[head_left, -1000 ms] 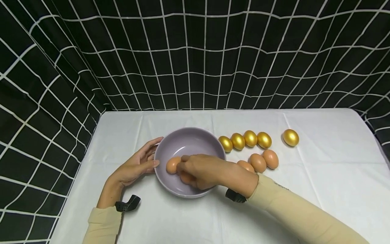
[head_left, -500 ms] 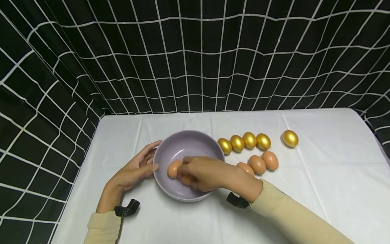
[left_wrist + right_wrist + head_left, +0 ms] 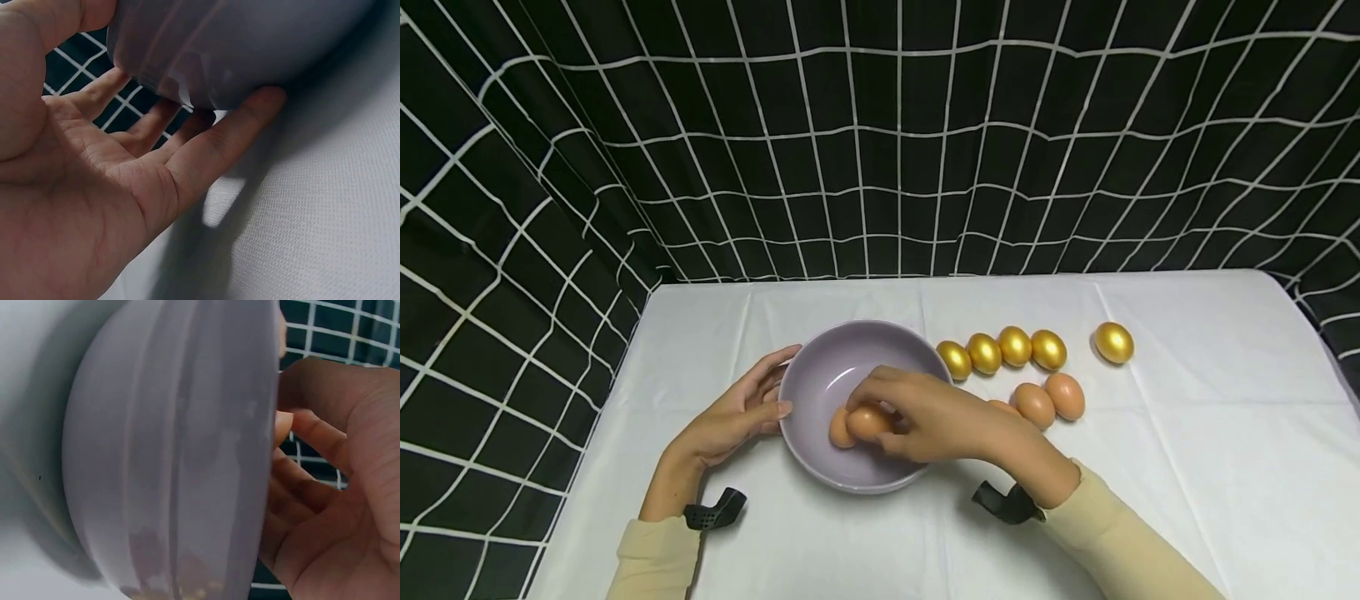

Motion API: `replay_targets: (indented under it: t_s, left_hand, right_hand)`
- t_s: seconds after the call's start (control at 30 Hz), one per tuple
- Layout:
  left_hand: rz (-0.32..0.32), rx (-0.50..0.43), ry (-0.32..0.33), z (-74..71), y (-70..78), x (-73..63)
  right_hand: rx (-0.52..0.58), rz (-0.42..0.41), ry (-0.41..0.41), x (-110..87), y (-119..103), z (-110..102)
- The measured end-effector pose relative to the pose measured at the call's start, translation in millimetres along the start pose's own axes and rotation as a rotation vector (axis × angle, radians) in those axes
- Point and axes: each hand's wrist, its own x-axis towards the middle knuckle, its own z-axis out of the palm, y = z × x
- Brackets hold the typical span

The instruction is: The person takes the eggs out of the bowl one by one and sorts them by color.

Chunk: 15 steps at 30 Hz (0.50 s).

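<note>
A mauve bowl (image 3: 820, 367) stands on the white cloth. My left hand (image 3: 726, 421) steadies its left side, thumb at the rim and extended fingers (image 3: 215, 147) touching the outer wall (image 3: 250, 50). My right hand (image 3: 940, 417) reaches over the right rim, with bent fingers and thumb holding a brown egg (image 3: 868, 423). A second brown egg (image 3: 842, 428) lies behind it in the bowl, partly covered. In the right wrist view, the bowl's outer wall (image 3: 187, 444) hides most of the bowl's contents, and some orange-brown shell (image 3: 283, 428) shows above the rim beside the right hand (image 3: 350, 475).
Several gold eggs (image 3: 1015, 346) form a row right of the bowl; one gold egg (image 3: 1114, 342) lies apart. Brown eggs (image 3: 1064, 396) lie in front of that row, one partly behind the right wrist. A white-gridded black curtain (image 3: 880, 167) hangs behind the table (image 3: 1210, 375).
My right hand has risen and shifted right with the brown egg, which shows more fully. The other egg in the bowl has moved right. My left hand stays at the bowl.
</note>
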Motion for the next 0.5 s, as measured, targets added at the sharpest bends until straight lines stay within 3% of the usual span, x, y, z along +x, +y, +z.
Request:
replay_targets:
  t_s: [0.33, 0.5]
  left_hand:
    - [-0.007, -0.034, -0.005, -0.1, -1.5, 0.6]
    - [-0.007, -0.032, -0.004, -3.1, -1.1, -1.2]
  right_hand:
    - [0.371, 0.095, 0.148, -23.0, 6.2, -0.5]
    - [0.449, 0.099, 0.217, -29.7, 5.3, -0.4]
